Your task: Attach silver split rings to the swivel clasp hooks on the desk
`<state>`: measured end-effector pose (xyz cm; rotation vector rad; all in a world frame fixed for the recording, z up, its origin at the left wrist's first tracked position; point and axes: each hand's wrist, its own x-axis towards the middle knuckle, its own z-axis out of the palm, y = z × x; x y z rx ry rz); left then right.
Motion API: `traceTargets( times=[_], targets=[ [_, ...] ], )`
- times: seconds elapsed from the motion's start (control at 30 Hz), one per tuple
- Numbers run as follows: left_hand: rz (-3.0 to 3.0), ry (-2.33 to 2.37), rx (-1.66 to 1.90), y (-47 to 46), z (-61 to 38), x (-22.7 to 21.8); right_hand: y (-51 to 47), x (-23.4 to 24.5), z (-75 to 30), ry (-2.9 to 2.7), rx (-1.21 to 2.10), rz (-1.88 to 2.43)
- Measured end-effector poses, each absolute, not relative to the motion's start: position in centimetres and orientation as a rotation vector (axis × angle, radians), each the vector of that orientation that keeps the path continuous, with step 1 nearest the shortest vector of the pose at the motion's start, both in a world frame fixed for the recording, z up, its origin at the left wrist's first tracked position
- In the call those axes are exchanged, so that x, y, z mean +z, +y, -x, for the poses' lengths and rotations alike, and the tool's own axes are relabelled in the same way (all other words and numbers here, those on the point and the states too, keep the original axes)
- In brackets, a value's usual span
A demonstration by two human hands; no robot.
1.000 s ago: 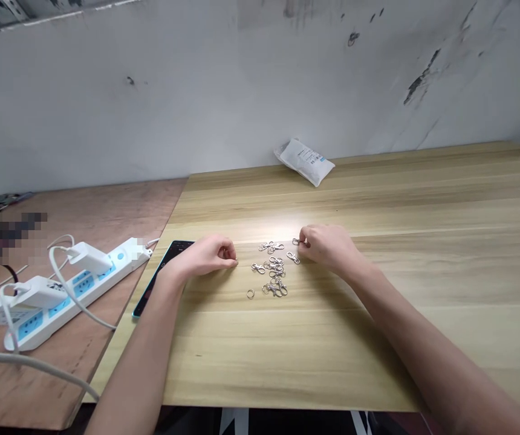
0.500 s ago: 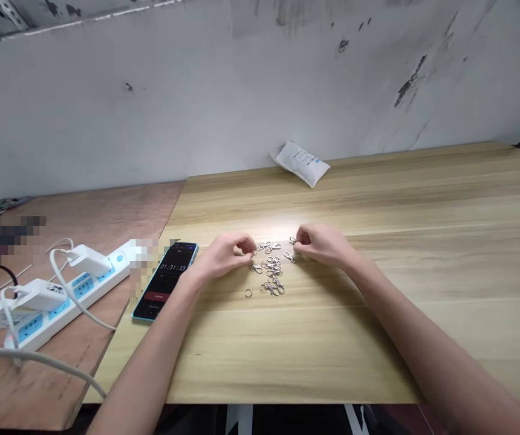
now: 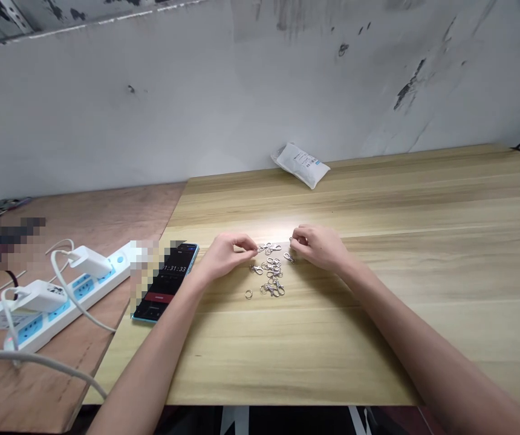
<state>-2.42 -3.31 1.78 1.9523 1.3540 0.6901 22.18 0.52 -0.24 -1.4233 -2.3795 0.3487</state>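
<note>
My two hands are low over the table (image 3: 378, 338), with little shiny clips (image 3: 274, 264) lying between them, nearer the left edge than the right edge. My left hand (image 3: 230, 257) has its thumb and finger close together at the left end of the top clips, but I cannot tell if they grip anything. My right hand (image 3: 321, 248) is curled, thumb and finger shut on a small bit of metal (image 3: 291, 240) that pokes out. One loose ring (image 3: 246, 294) lies nearer the near edge, apart from the clips. To do this well, I think I should use just my fingertips, pinch one thing at a time, and go gently so the clips next to it don't snag. The phone (image 3: 169, 283) by the table's left edge shows 1:31:33, with a red button under it; its other words are too small. The white packet (image 3: 303, 164) at the far edge has a label with blue on it, but I can't read it.
</note>
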Motion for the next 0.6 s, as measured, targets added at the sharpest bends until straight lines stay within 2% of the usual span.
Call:
traceTargets(
  times=[0.27, 0.6],
  targets=[
    [-1.546, 1.426, 0.7, -3.01, 1.61, 1.53, -0.26, -0.06, -21.31, -2.256, 0.358, 1.341],
    [-1.597, 1.422, 0.621, -3.25, 1.67, 2.11, -0.13, -0.28, -21.42, -2.263, 0.349, 1.336]
  ],
)
